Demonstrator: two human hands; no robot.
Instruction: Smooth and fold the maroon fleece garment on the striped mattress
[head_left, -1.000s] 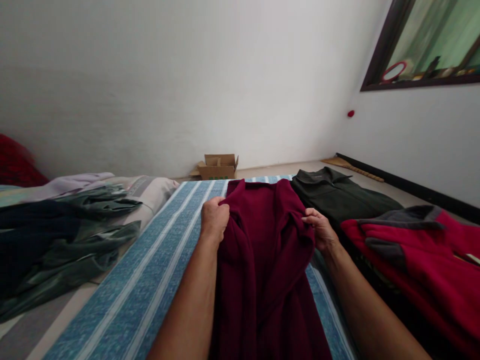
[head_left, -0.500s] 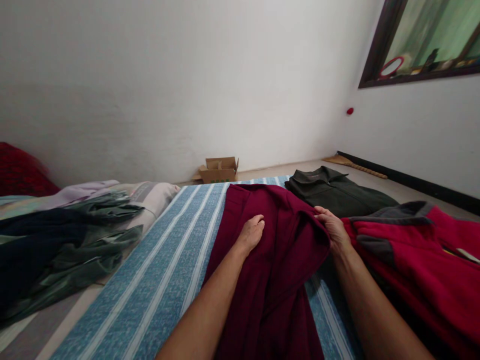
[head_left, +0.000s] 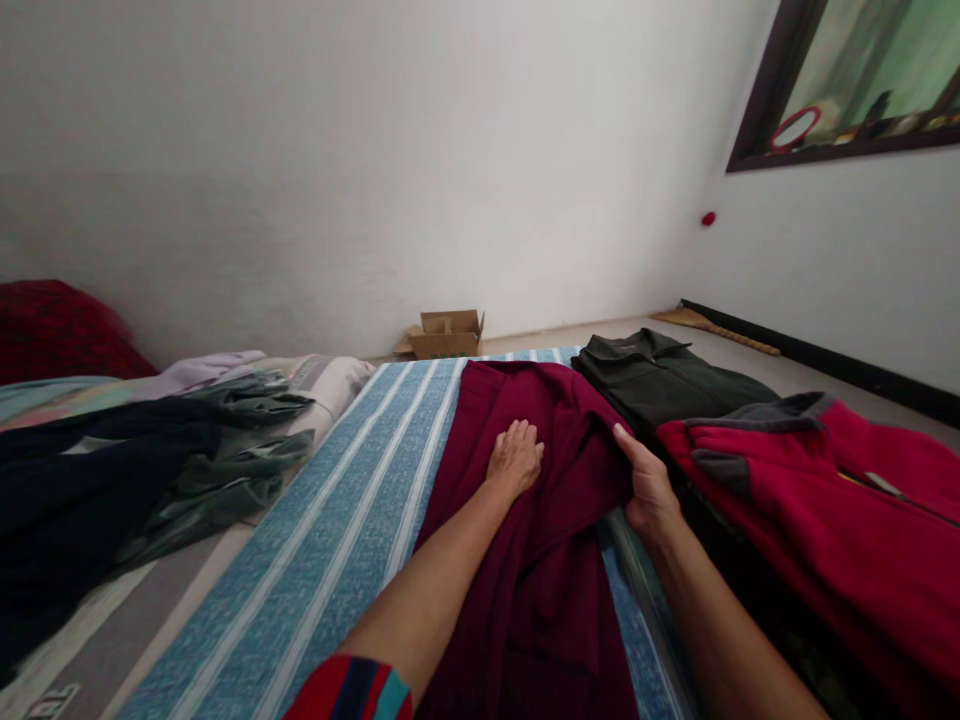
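A maroon garment (head_left: 555, 590) lies lengthwise over the blue-and-white striped bedding, its right upper part folded inward in loose creases. I cannot tell whether it is a top or trousers. My left hand (head_left: 516, 458) rests flat on its upper middle, palm down, fingers stretched out. At the garment's right edge is my right hand (head_left: 651, 485), thumb on the cloth and the other fingers mostly hidden beneath or behind it. Just right of that hand lies a red fleece jacket (head_left: 840, 480) with grey trim. Beyond it sits a folded dark green collared garment (head_left: 667, 375).
Blue striped bedding (head_left: 322, 500) spreads under the garment. On the left, dark and grey-green clothes (head_left: 187, 450) lie on paler bedding. An opened cardboard box (head_left: 448, 335) stands by the far wall. A dark-framed window (head_left: 862, 90) is at upper right.
My left hand has shifted slightly right and flattened on the cloth. My right hand has moved down and left, bringing the garment's raised right edge lower and inward.
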